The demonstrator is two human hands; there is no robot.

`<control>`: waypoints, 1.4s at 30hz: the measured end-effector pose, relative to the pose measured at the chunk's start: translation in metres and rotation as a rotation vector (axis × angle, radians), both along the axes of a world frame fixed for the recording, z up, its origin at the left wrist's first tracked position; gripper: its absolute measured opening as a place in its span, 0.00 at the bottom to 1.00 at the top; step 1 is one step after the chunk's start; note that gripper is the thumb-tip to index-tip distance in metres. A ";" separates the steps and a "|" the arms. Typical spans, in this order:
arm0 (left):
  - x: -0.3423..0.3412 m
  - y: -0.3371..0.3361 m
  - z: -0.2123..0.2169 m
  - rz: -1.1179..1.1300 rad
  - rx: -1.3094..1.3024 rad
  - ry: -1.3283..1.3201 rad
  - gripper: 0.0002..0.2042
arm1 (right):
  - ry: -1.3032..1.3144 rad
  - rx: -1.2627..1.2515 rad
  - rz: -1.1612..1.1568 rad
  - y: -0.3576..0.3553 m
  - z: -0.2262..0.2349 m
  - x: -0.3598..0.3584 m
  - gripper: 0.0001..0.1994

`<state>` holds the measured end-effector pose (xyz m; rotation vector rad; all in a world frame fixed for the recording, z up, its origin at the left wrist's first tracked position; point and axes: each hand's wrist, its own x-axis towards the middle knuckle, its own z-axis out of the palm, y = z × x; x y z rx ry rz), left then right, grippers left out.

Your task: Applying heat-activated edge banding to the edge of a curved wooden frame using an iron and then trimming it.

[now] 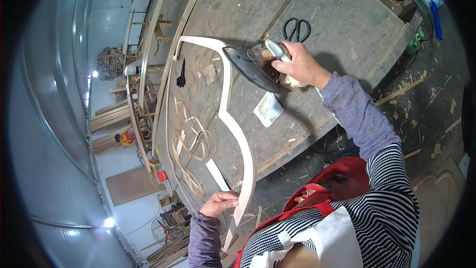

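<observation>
A long, pale, wavy wooden piece lies across the workbench from the far left to the near edge. My left hand pinches its near end between thumb and fingers. A thin strip hangs off that end toward me. Wrapped round the handle of a dark clothes iron is my right hand. The iron is tilted, with its tip at the wooden piece's edge near the far bend; whether they touch is hard to tell. Beside the iron's heel sits a whitish square pad.
Loops of thin wood edging lie left of the wavy piece, near a small black tool. Black-handled scissors rest beyond the iron. A green bottle stands off the bench's right side. Wood scraps litter the floor.
</observation>
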<state>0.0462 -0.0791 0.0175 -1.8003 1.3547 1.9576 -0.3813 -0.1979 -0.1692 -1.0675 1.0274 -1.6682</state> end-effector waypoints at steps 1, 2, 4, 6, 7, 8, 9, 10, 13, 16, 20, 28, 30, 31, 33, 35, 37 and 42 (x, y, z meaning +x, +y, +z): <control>0.000 0.000 0.001 0.016 0.017 0.006 0.11 | 0.000 -0.001 0.002 -0.004 0.001 -0.002 0.10; -0.001 0.000 0.002 0.035 0.024 0.023 0.11 | 0.013 -0.013 -0.005 -0.008 0.003 -0.004 0.10; -0.003 0.002 0.004 0.038 0.021 0.017 0.11 | 0.040 -0.048 -0.033 -0.012 0.006 -0.008 0.10; -0.006 0.003 0.006 0.054 -0.016 0.034 0.11 | -0.021 0.003 0.040 -0.017 0.011 -0.015 0.09; -0.008 0.003 0.008 0.051 -0.008 0.023 0.11 | -0.083 0.043 0.104 -0.019 0.013 -0.018 0.09; -0.009 0.003 0.009 0.060 0.003 0.020 0.11 | -0.153 0.069 0.163 -0.020 0.015 -0.021 0.09; -0.010 0.002 0.010 0.070 0.013 0.016 0.11 | -0.148 0.081 0.169 -0.019 0.016 -0.024 0.09; -0.010 0.002 0.011 0.082 0.016 0.033 0.11 | -0.157 0.073 0.195 -0.018 0.017 -0.024 0.08; -0.009 0.002 0.012 0.071 0.004 0.004 0.10 | -0.171 0.061 0.248 -0.010 0.018 -0.020 0.08; -0.004 0.005 0.010 0.071 -0.004 0.001 0.10 | 0.013 -0.090 0.068 0.012 0.019 0.001 0.09; -0.002 0.005 0.009 0.053 -0.027 0.006 0.10 | 0.180 -0.121 -0.054 0.045 0.019 0.023 0.11; -0.011 0.008 0.012 0.066 -0.077 -0.023 0.08 | 0.460 -0.188 -0.210 0.071 0.012 0.059 0.14; -0.009 0.009 0.011 0.091 -0.086 -0.021 0.08 | 0.485 -0.248 -0.325 0.071 0.013 0.065 0.14; -0.007 0.008 0.011 0.088 -0.085 -0.033 0.08 | 0.497 -0.281 -0.381 0.070 0.015 0.066 0.14; -0.004 0.008 0.011 0.071 -0.064 -0.014 0.09 | 0.486 -0.243 -0.366 0.067 0.018 0.062 0.14; -0.003 0.007 0.011 0.061 -0.049 -0.001 0.10 | 0.478 -0.149 -0.346 0.062 0.020 0.051 0.13; -0.003 0.007 0.011 0.055 -0.052 -0.008 0.10 | 0.456 -0.132 -0.305 0.053 0.022 0.034 0.12; -0.009 0.007 0.012 0.076 -0.080 -0.027 0.08 | 0.408 -0.147 -0.254 0.012 0.023 -0.004 0.09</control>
